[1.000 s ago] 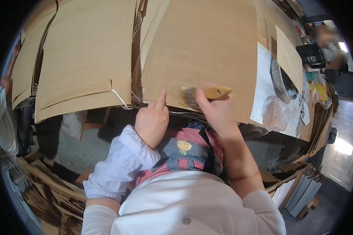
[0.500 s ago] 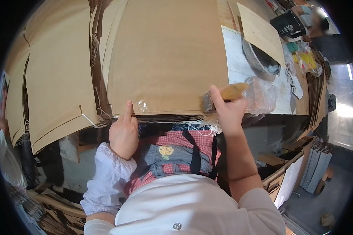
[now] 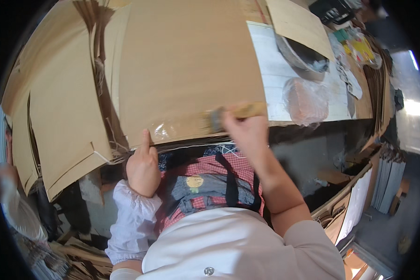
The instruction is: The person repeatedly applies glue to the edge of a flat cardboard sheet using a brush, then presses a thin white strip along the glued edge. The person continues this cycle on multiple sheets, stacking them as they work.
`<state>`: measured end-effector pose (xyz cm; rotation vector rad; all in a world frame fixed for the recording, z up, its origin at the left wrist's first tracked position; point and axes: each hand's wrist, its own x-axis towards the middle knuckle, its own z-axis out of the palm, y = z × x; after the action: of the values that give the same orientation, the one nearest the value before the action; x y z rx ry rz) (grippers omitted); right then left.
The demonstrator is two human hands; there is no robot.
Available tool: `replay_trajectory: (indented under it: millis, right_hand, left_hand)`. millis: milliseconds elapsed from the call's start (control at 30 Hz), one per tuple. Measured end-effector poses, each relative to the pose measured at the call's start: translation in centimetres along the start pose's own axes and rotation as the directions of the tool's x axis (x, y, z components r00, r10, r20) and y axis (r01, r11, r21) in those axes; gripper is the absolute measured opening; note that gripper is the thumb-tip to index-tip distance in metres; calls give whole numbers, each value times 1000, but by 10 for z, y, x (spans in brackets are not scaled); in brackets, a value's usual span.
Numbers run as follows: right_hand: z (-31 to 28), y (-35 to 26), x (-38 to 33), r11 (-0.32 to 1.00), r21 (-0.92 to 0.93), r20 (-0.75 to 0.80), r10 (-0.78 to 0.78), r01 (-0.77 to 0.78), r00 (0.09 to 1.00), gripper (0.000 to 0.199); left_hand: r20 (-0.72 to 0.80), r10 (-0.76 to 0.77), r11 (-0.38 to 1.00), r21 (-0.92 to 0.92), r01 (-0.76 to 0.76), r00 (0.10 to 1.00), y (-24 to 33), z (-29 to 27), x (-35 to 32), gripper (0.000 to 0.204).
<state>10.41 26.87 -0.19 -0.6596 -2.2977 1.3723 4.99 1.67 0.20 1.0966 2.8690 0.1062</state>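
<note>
My right hand [image 3: 248, 136] grips a wide flat brush with a yellowish handle [image 3: 250, 110]. Blurred by motion, its bristles meet the near edge of a large brown kraft paper sheet [image 3: 191, 70]. At that sheet's near left corner, my left hand [image 3: 143, 170] presses down with a stretched index finger, its other fingers folded below the edge. A shiny wet patch [image 3: 161, 131] lies just right of that fingertip. White strings [image 3: 232, 148] hang under the near edge.
More brown paper pieces [image 3: 63, 102] lie to the left, some with string. Rightward on a white board are a round basin [image 3: 303, 60], partly covered by a tan board [image 3: 298, 23], and a plastic-wrapped pinkish block [image 3: 306, 101]. Another person's arm [image 3: 7, 179] shows at far left.
My right hand has swept the brush leftward along the sheet's near edge. My left index finger stays at the corner. The whole view has shifted somewhat.
</note>
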Motion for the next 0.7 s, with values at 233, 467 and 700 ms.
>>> replay_trajectory:
  millis: [233,467,700]
  right_hand:
    - [-49,-24,26,816,-572,51,-62,80,997,18]
    - [-154,-1,45,975,114,-292,-153,193,944,15]
    - [-199,48,32,479,-821,96,-422,312,902,31]
  left_hand:
    - [29,-11,1000,-6,12,1000,-1,-2,1,11]
    - [20,-24,999,-42,24,1000,4,-3,3,6]
    - [-117,28,777,-623,-95,993,-5,-37,-11,3]
